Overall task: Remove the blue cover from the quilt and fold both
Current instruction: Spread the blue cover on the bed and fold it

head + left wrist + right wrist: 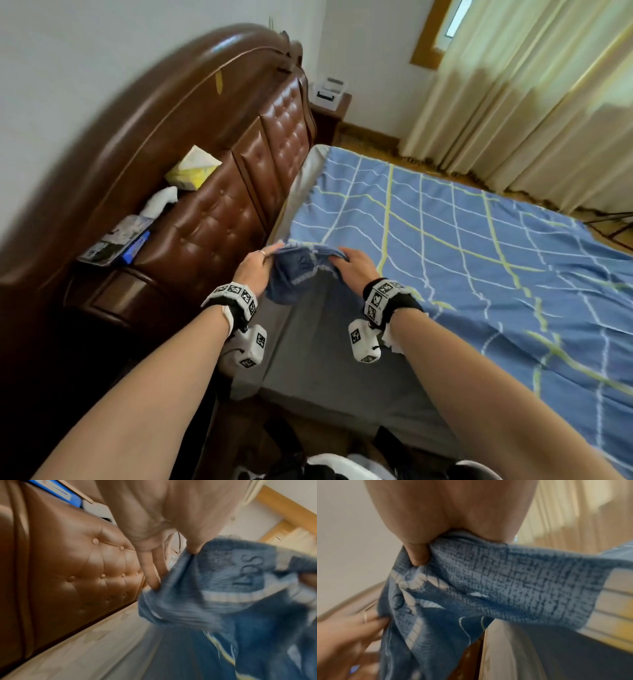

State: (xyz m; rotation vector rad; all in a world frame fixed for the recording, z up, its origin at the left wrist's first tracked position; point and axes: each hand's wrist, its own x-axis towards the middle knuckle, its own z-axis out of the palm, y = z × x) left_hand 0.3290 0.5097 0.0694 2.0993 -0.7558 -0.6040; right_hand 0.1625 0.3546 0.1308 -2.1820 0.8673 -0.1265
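Left hand (255, 270) and right hand (356, 267) each grip the blue cover's (479, 260) bunched corner

Both forearms: bare, stretched forward side by side, marker bands at the wrists. Left hand (254, 271): palm turned inward, fingers (150, 566) and thumb pinching cloth, ring on one finger. Right hand (356, 265): knuckles up, fingers curled under, thumb (418, 555) pressing cloth; firm grip.

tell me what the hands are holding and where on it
Both the left hand and right hand grip the blue checked fabric cover at its bunched corner nearest the headboard.
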